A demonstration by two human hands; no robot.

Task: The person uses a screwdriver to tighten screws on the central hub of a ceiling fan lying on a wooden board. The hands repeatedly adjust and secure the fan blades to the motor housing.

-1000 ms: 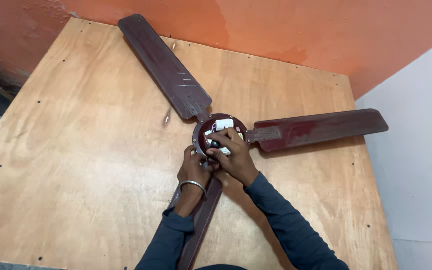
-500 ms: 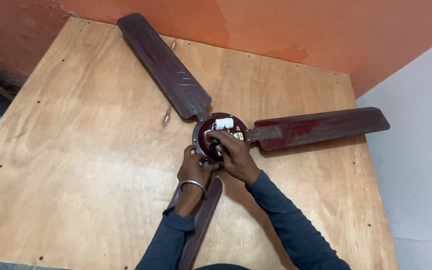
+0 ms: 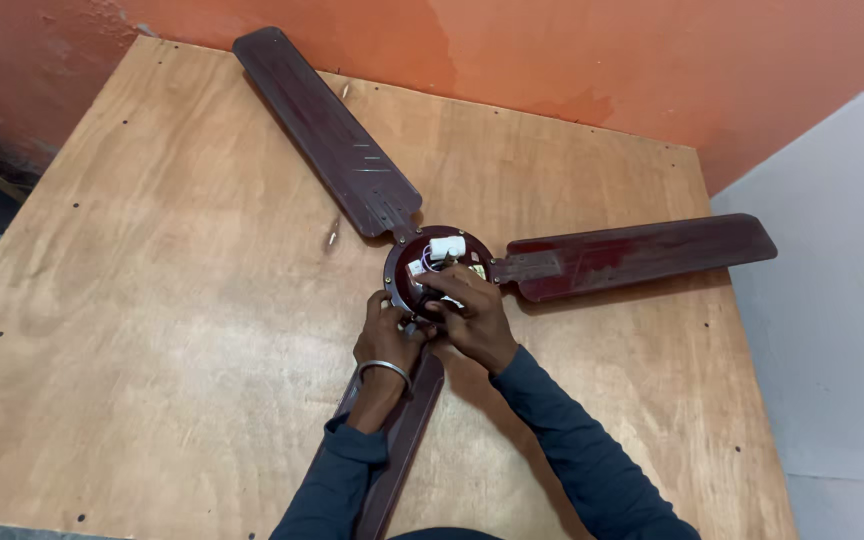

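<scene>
left hand (image 3: 389, 332) fingers clamped on fan hub (image 3: 439, 273) near rim | right hand (image 3: 472, 312) fingers over centre, grip unclear | risk — snagging white wire block (image 3: 446, 247), tearing leads

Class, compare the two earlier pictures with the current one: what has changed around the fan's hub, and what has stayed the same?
The right hand has slid slightly toward the person, off the white capacitor, which now shows in full at the far edge of the fan hub. The left hand stays at the hub's near rim. The three dark blades and the plywood table lie as before.
</scene>
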